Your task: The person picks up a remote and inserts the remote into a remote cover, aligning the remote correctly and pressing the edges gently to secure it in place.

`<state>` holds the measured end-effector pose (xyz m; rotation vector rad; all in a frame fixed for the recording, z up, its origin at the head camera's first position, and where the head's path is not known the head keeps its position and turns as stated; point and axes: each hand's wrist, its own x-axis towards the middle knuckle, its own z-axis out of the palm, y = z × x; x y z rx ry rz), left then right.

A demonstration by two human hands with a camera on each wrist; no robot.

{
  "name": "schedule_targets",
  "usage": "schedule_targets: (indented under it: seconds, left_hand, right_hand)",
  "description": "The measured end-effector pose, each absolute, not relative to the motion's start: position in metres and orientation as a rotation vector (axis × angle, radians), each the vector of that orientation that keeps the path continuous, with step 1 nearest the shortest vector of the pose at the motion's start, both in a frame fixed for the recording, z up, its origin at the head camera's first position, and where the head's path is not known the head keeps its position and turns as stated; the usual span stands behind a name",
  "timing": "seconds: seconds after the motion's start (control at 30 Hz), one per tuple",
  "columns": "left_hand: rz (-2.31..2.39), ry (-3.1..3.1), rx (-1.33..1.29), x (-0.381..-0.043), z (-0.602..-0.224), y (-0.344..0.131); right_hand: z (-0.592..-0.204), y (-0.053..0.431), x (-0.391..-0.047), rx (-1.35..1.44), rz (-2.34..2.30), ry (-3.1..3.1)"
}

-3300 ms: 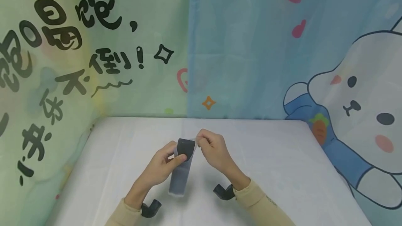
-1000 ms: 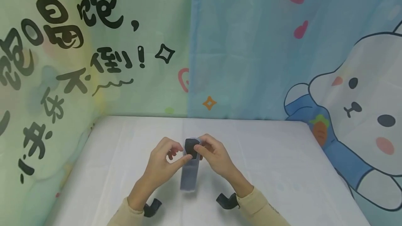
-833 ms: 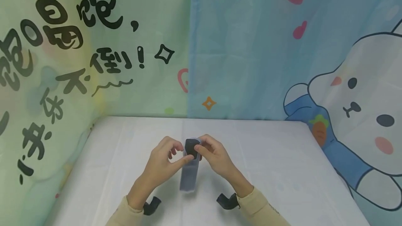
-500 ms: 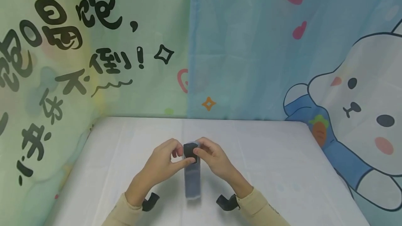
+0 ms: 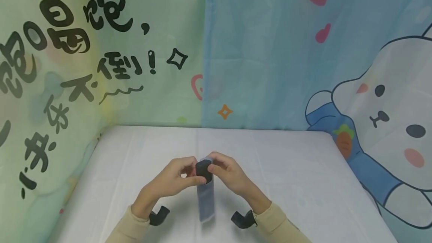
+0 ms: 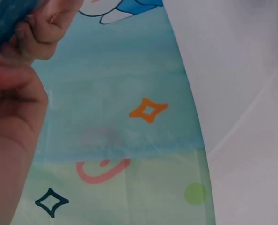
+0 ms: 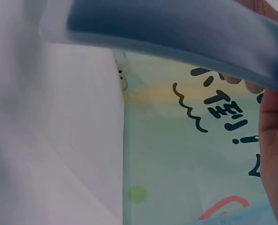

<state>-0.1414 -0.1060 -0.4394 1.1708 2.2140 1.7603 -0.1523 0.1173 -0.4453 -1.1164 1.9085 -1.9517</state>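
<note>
A long, dark, slab-like object (image 5: 203, 168) of unclear kind stands in a narrow translucent plastic sleeve (image 5: 206, 207), its black upper end showing at the mouth. My left hand (image 5: 170, 177) pinches the sleeve's mouth from the left, thumb across the front. From the right, my right hand (image 5: 233, 175) grips the top, its thumb on the black end and its fingers behind. In the right wrist view the sleeve (image 7: 54, 21) crosses the top, with the dark object (image 7: 157, 30) showing through. The left wrist view catches only part of my left hand (image 6: 12, 112) and a blurred dark-blue piece.
Both hands are above a white-covered table (image 5: 287, 168). Black wrist-worn devices, one on the left wrist (image 5: 159, 216) and one on the right (image 5: 243, 219), jut below the sleeves. A printed curtain (image 5: 256, 48) hangs behind and to the left.
My right hand has gone from the sleeve's upper right corner to the black end. Both hands and the sleeve have sunk slightly, and the sleeve now hangs more upright.
</note>
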Motion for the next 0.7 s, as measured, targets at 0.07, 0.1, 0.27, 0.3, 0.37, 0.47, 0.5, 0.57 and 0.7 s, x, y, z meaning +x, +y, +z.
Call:
schedule_targets:
  seconds: [0.07, 0.1, 0.27, 0.3, 0.37, 0.47, 0.5, 0.57, 0.7]
  left_hand:
    - [1.782, 2.144, 1.161, -0.1409, -0.4378, -0.1073]
    - [1.793, 2.119, 1.158, -0.1408, -0.4371, -0.1078]
    - [1.855, 2.037, 1.166, -0.1397, -0.4342, -0.1082]
    - [1.868, 2.02, 1.173, -0.1395, -0.4338, -0.108]
    - [1.886, 1.974, 1.192, -0.1386, -0.4323, -0.108]
    - [1.904, 1.877, 1.254, -0.1385, -0.4308, -0.1086]
    - [1.911, 1.84, 1.273, -0.1387, -0.4304, -0.109]
    - [1.924, 1.769, 1.312, -0.1394, -0.4309, -0.1097]
    - [1.97, 1.819, 1.312, -0.1394, -0.4331, -0.1109]
  right_hand:
    - [-0.4451, 0.1178, -0.1525, -1.157, -1.957, 1.869]
    - [-0.445, 0.118, -0.1527, -1.178, -1.957, 1.853]
    - [-0.4444, 0.1183, -0.1544, -1.232, -1.961, 1.769]
    - [-0.4446, 0.1183, -0.1549, -1.236, -1.969, 1.736]
    - [-0.4449, 0.1182, -0.1559, -1.249, -1.99, 1.656]
    - [-0.445, 0.1179, -0.1568, -1.282, -2.015, 1.524]
    - [-0.4449, 0.1178, -0.157, -1.294, -2.018, 1.489]
    - [-0.4444, 0.1175, -0.1573, -1.316, -2.017, 1.452]
    - [-0.4434, 0.1178, -0.1582, -1.312, -2.02, 1.446]
